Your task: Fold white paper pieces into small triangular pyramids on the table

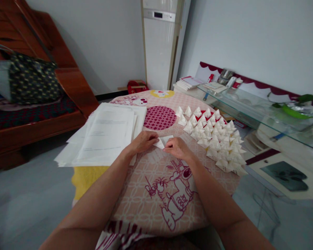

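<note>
A small folded piece of white paper [161,143] is held between my two hands above the middle of the table. My left hand [144,141] pinches its left end, fingers closed. On the other side my right hand [177,147] grips the right edge, its fingers curled together. Part of the paper is hidden behind the fingers. Left of my hands lies a stack of printed paper sheets [106,132]. To the right, several white folded paper pieces [219,139] with pointed tips stand in close rows.
A patterned pink tablecloth [135,205] covers the round table. At the right stands a glass shelf [250,107] carrying cups, papers and a green plant pot [296,111]. A wooden bench [75,93] with a dotted bag [32,80] is at the left. Behind the table rises a white cabinet-like unit [160,48].
</note>
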The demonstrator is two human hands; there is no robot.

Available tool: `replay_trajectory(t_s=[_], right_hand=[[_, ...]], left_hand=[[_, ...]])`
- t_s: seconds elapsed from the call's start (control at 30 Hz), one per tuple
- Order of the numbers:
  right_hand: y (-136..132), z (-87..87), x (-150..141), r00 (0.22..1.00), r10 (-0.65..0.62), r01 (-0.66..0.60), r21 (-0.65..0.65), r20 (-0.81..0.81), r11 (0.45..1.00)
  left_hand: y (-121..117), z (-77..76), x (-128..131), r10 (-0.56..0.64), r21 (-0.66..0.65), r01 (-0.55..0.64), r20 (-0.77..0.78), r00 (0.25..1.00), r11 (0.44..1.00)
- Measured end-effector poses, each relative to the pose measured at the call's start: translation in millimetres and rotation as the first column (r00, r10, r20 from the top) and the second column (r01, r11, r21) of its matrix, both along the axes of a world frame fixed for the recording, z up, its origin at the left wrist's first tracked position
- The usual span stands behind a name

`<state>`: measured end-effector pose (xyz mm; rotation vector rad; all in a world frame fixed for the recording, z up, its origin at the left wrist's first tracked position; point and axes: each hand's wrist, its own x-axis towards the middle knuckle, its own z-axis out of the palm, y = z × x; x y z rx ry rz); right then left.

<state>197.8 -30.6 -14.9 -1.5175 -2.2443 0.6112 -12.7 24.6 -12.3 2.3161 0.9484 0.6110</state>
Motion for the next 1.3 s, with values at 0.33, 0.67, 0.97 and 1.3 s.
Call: replay_trajectory(t_s=[0.33, 0.67, 0.97, 1.3], right_hand=[[1, -0.7, 0, 0.999, -0.003, 0.003, -0.01, -0.034, 1.0], [3, -6.1, 4, 0.998, 0.016, -0.017, -0.001, -0.063, 1.0], [4, -5.0, 3, 0.995, -0.02, 0.017, -0.029, -0.096, 0.999], [4, -6.5, 3, 0.995, -0.034, 0.03, -0.041, -0.093, 0.999]], left_hand=[[-2, 0.1, 8, 0.096, -0.016, -0.097, -0.044, 0.994, 0.995], [-3, 0.2, 11, 0.113, -0.009, -0.114, -0.022, 0.993, 0.993], [-2, -2.2, 16, 0.16, 0.014, -0.16, -0.014, 0.987, 0.987], [-1, -3.0, 13, 0.154, -0.003, -0.154, -0.018, 0.988, 0.988]])
